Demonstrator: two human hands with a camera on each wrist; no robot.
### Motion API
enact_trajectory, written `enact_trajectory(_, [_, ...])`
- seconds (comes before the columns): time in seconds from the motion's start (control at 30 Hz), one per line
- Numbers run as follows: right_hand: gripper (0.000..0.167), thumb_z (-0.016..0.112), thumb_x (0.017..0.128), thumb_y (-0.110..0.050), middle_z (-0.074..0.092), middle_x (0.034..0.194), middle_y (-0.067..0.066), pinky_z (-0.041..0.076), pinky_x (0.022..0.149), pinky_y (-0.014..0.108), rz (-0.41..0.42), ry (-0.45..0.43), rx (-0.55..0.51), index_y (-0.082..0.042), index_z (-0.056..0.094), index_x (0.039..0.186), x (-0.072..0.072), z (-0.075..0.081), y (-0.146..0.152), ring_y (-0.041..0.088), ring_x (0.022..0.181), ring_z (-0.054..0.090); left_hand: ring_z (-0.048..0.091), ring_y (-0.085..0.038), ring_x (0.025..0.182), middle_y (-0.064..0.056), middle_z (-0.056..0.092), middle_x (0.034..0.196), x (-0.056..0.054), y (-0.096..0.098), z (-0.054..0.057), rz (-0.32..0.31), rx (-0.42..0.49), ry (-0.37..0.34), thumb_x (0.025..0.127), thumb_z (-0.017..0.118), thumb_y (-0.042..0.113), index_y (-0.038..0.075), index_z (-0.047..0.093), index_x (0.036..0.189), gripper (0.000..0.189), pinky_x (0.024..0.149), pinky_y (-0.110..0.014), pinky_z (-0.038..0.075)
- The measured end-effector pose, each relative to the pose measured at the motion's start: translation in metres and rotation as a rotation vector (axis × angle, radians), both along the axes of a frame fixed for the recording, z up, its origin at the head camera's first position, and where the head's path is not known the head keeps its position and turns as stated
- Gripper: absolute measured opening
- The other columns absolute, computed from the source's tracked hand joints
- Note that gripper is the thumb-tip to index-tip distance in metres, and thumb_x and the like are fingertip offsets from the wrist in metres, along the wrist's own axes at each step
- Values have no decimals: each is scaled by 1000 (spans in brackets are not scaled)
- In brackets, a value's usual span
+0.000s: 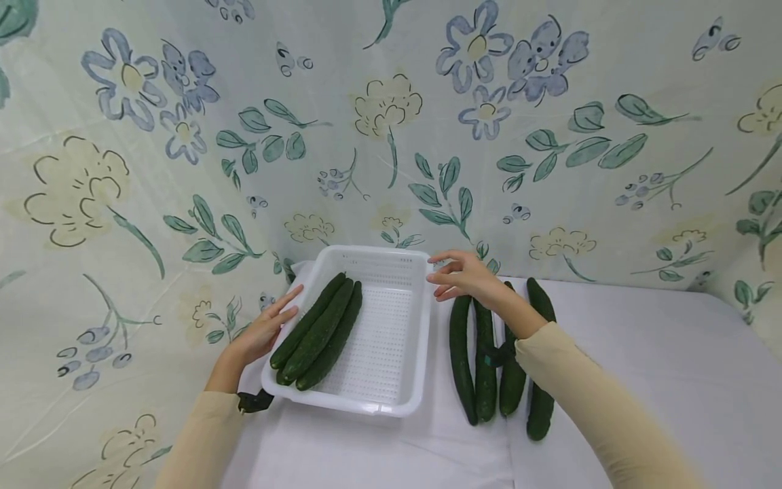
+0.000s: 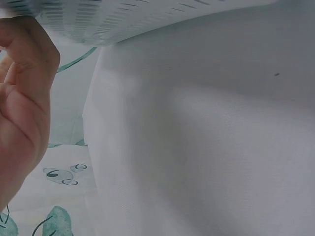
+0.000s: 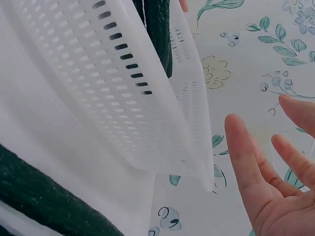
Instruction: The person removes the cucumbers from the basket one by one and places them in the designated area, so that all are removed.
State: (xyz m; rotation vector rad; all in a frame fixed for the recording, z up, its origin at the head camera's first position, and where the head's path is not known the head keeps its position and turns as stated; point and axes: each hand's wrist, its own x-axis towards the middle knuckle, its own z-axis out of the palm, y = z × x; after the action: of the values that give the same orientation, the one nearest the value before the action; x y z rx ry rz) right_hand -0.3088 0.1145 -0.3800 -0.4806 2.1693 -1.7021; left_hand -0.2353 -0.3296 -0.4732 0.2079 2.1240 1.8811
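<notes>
A white perforated plastic basket (image 1: pixel 342 402) stands in front of me with 3 dark green cucumbers (image 1: pixel 324 329) lying lengthwise along its left side. My left hand (image 1: pixel 263 334) touches the basket's left outer side with its fingers extended. In the left wrist view, the basket's underside (image 2: pixel 147 19) is above the white cloth, and part of the left hand (image 2: pixel 27 98) is cut off. My right hand (image 1: pixel 467 277) is beside the far right corner with fingers spread. The right wrist view shows a gap between that hand (image 3: pixel 280 187) and the basket wall (image 3: pixel 74 64).
Several more cucumbers (image 1: pixel 485 367) lie side by side on the white-covered table (image 1: pixel 641 353), right of the basket and partly under the right forearm. A floral cloth (image 1: pixel 391 156) hangs behind and at the left. Black wrist straps (image 1: pixel 255 401) are on both arms.
</notes>
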Motion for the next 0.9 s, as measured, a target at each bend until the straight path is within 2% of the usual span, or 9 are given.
enact_trajectory(0.1, [54,73,92,-13,60,111,25,57,78,50,18,-6,-17,2,51,139,-2,-3,-10,36,82,70,41,-29,132,-12,15,162,0,0,-1,0,-2,2,109,41,30,29,17,161,57,95,-35,48])
enact_trajectory(0.3, [50,73,93,-14,61,116,30,57,78,49,40,-26,-44,-1,53,137,-3,-6,-29,36,82,71,49,-16,125,-13,16,162,1,0,1,-5,-1,6,110,40,29,29,16,161,57,94,-34,49])
enact_trajectory(0.43, [46,71,94,-11,63,113,28,57,77,48,43,-61,-71,-1,55,136,-3,-7,-41,36,81,71,53,-11,120,-15,18,161,1,0,2,-13,14,4,110,39,28,28,15,161,57,93,-33,50])
enact_trajectory(0.67, [50,71,93,-12,61,116,27,57,80,47,85,-121,-77,-2,52,138,-4,-11,-66,37,84,70,54,-8,119,-17,21,159,0,-1,0,-22,43,-4,111,37,26,28,13,162,56,92,-32,51])
enact_trajectory(0.9, [53,73,92,-14,64,107,23,57,80,47,109,-177,-88,-4,51,139,-1,-17,-97,37,83,70,52,-7,122,-16,18,161,-2,-2,-2,-35,41,9,111,36,25,28,13,162,56,93,-31,50])
